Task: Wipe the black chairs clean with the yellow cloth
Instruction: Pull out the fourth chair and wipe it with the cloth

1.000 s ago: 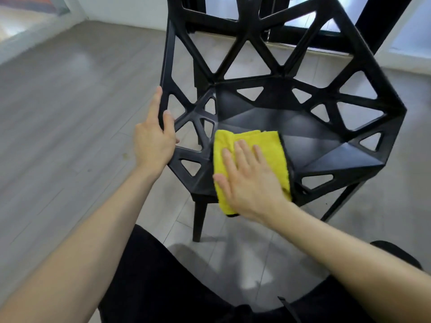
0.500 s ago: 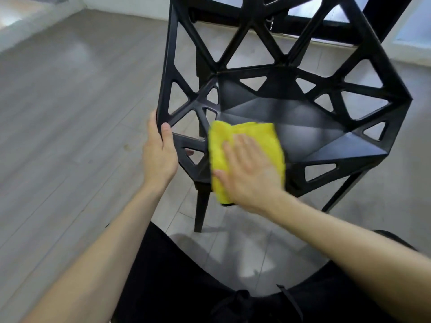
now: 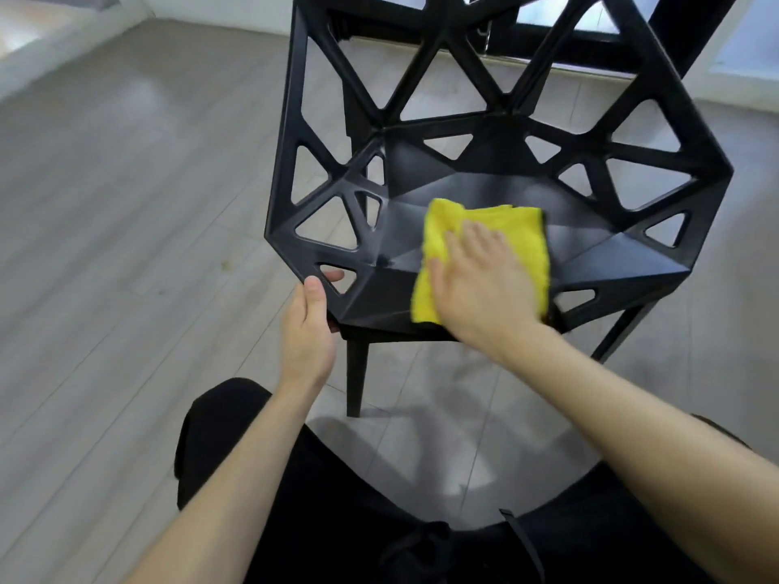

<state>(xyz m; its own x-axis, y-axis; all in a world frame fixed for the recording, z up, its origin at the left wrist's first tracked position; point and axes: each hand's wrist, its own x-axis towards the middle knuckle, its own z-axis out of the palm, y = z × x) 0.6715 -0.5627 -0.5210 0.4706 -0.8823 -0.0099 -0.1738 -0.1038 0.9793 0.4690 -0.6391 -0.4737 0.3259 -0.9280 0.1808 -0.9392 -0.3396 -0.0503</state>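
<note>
We have moved the folded yellow cloth (image 3: 484, 250) from the seat's front-left edge toward the centre of the black chair (image 3: 497, 162). Our right hand (image 3: 480, 284) lies flat on it, fingers straight, pressing it to the seat. Our left hand (image 3: 307, 326) has slid down the frame to the front-left corner and grips it there. We judge the seat partly wiped; right side and backrest remain.

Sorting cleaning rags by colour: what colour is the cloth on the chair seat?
Bright yellow cloth, seen in the head view, under the right hand.
</note>
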